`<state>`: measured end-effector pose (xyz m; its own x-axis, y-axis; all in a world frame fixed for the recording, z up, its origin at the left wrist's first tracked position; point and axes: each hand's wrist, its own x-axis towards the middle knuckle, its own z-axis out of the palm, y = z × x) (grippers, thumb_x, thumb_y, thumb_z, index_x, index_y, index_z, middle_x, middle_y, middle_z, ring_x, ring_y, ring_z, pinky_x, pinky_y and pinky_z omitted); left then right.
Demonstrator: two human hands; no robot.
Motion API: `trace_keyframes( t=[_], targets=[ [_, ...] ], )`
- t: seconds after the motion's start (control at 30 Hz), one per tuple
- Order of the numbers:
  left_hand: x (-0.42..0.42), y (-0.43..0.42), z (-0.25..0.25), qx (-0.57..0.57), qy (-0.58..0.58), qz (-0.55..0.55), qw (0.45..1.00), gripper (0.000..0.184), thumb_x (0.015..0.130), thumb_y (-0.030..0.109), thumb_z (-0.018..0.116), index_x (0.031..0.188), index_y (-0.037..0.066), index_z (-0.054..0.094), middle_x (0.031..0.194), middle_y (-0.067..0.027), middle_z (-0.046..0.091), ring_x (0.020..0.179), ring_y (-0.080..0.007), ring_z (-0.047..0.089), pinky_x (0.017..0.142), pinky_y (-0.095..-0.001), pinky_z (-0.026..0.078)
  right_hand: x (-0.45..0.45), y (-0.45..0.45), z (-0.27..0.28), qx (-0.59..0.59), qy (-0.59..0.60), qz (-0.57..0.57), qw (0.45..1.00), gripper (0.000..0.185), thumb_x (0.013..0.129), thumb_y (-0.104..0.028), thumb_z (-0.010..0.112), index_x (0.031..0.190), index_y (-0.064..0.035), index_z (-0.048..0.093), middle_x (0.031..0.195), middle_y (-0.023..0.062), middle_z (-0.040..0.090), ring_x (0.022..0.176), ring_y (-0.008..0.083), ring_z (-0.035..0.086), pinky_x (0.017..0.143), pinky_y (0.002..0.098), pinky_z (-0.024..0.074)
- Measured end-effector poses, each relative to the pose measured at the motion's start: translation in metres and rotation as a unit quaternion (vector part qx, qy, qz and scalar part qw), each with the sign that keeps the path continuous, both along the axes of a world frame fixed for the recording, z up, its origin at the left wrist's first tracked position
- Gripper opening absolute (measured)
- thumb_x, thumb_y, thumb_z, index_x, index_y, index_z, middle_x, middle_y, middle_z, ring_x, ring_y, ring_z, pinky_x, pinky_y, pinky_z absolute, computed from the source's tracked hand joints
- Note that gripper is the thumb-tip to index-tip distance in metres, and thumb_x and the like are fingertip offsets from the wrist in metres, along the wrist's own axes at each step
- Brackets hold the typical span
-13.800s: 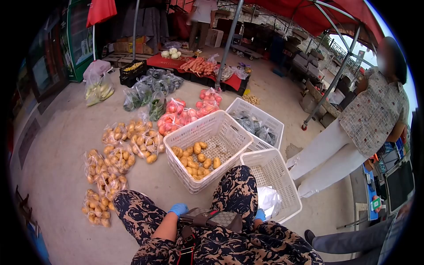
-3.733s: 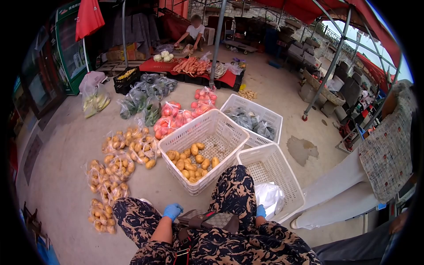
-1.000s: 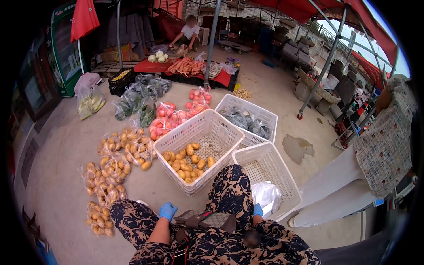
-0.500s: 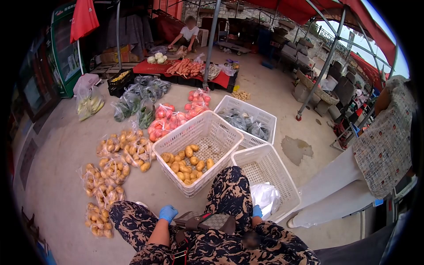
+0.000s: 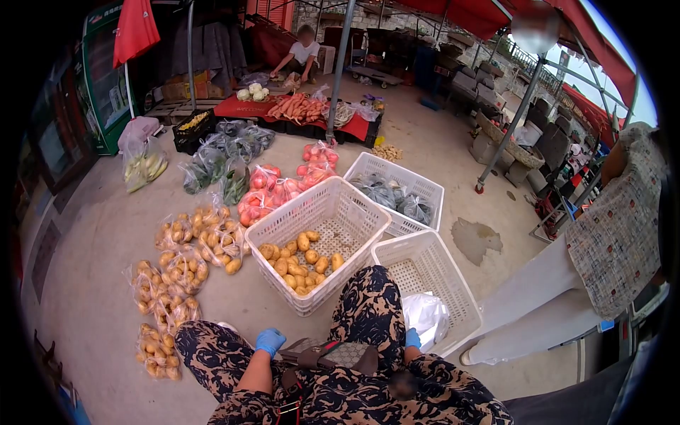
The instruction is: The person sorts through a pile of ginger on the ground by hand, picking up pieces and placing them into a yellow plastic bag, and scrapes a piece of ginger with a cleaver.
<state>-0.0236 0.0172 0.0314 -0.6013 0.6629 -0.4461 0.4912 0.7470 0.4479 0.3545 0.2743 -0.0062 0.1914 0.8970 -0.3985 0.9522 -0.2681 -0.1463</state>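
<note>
Since the first frame, one person [image 5: 304, 53], upper centre, has crouched. Lower centre, our left hand [image 5: 270, 342] lies beside the handbag [image 5: 340, 354], our right hand [image 5: 413, 338] near white plastic [image 5: 425, 317]; how open, we cannot tell.

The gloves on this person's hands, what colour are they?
The gloves are light blue, clearest on the left hand in the head view.

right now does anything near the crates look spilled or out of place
A dark, irregular stain marks the concrete right of the white plastic crates, possibly a spill. Beyond them, small tan pieces lie loose, unlike the bagged potatoes.
</note>
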Motion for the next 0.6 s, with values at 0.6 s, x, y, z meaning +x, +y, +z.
trace_keyframes(
  t=[0.6],
  targets=[
    [-0.002, 0.001, -0.024, 0.034, -0.06, 0.016, 0.997, 0.037, 0.074, 0.036, 0.045, 0.063, 0.006, 0.064, 0.064, -0.0104, 0.062, 0.064, -0.0275, 0.059, 0.066, -0.0373, 0.045, 0.007, 0.003, -0.003, -0.019, 0.036, 0.004, 0.999, 0.035, 0.078, -0.029, 0.044, 0.105, -0.0068, 0.05, 0.107, 0.016, 0.054, 0.1, 0.0324, 0.052, 0.083, 0.0425, 0.0406]
  ],
)
